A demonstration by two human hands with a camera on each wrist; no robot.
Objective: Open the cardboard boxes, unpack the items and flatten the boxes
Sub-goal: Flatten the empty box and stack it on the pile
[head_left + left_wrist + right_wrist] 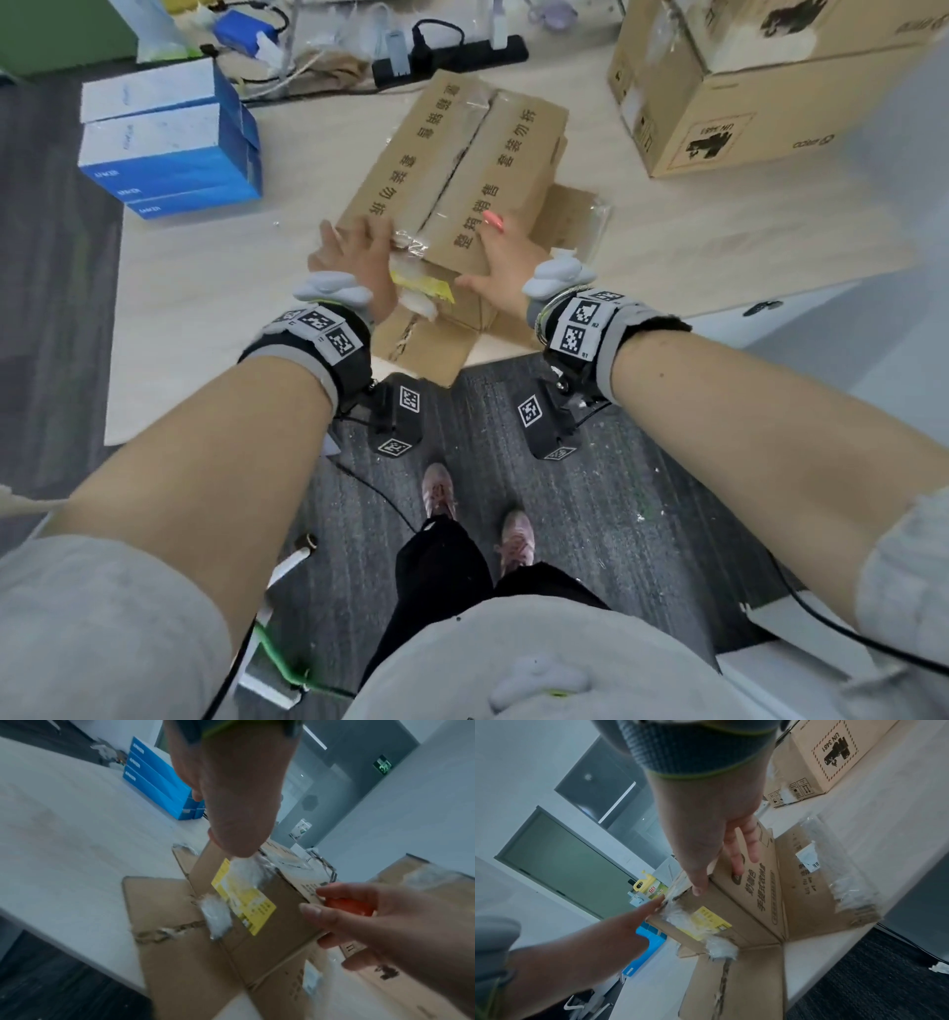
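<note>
Brown cardboard, printed with black characters, made the box that lay in the middle of the pale surface, near its front edge, with its flaps spread flat around it. The left hand rested on the near left corner of the box, fingers straight, beside torn clear tape and a yellow label. The right hand lay on the near right side, thumb on the top edge and fingers spread down the side wall; an orange tool sat between its fingers. A stack of blue boxes stood to the left, a larger carton to the right.
</note>
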